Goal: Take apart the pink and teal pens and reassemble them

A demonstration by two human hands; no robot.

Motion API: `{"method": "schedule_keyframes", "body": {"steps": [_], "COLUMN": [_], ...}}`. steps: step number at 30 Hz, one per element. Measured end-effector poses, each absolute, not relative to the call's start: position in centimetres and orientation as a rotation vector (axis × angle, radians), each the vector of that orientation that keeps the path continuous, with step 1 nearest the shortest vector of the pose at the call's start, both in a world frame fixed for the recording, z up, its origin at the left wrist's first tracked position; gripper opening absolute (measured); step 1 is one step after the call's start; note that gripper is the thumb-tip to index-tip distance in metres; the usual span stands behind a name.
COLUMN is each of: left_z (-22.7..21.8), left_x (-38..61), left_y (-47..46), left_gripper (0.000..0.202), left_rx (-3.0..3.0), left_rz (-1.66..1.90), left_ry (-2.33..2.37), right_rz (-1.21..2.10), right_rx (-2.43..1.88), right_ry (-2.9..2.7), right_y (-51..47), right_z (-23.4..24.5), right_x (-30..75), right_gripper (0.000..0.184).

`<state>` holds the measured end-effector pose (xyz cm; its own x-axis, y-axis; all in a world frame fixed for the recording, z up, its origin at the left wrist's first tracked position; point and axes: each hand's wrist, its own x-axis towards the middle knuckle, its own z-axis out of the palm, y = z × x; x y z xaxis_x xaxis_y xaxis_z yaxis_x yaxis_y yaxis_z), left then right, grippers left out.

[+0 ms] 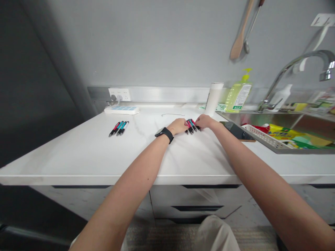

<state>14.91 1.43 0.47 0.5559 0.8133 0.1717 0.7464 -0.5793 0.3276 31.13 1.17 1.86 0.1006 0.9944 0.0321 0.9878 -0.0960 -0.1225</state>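
On the white countertop [78, 150], a row of pens [194, 126] lies between left hand [179, 126] and right hand [204, 121], fingers bent, grip unclear.

Soft, diffuse light spreads evenly over the white countertop [141, 157] around the left hand [178, 126] and right hand [204, 121], with only faint shadows near them, while the dark panel [26, 94] far to their left sinks into gloom. Highlights streak the chrome faucet [309, 54] to their right; farther out, the packaging [323, 101] smears, and wide-angle stretching slants the edges.
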Motion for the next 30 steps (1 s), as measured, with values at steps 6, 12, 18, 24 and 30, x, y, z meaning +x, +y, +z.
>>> {"method": "schedule_keyframes", "body": {"steps": [6, 12, 18, 24, 30], "left_z": [0.6, 0.9, 2.7, 4.3, 2.7], "left_x": [14.8, 14.9, 11.6, 2.2, -3.8], "left_y": [1.2, 0.4, 1.1, 1.9, 1.3], "left_gripper": [0.026, 0.027, 0.030, 0.033, 0.035], "left_rx": [2.555, 2.533, 2.568, 2.733, 2.748], "left_rz": [0.463, 0.475, 0.455, 0.279, 0.204], "left_ry": [1.279, 1.294, 1.504, 2.026, 2.322], "right_rz": [0.109, 0.106, -0.077, -0.098, -0.107], "right_rx": [-2.346, -2.353, -2.263, -2.180, -2.150], "right_ry": [-2.038, -2.039, -1.939, -1.939, -1.956], "right_y": [0.7, 0.7, 0.8, 0.9, 0.7], "right_z": [2.3, 2.3, 1.9, 1.6, 1.6], "right_x": [30.5, 30.6, 30.8, 30.3, 29.6], "right_gripper": [0.026, 0.029, 0.038, 0.038, 0.039]}}
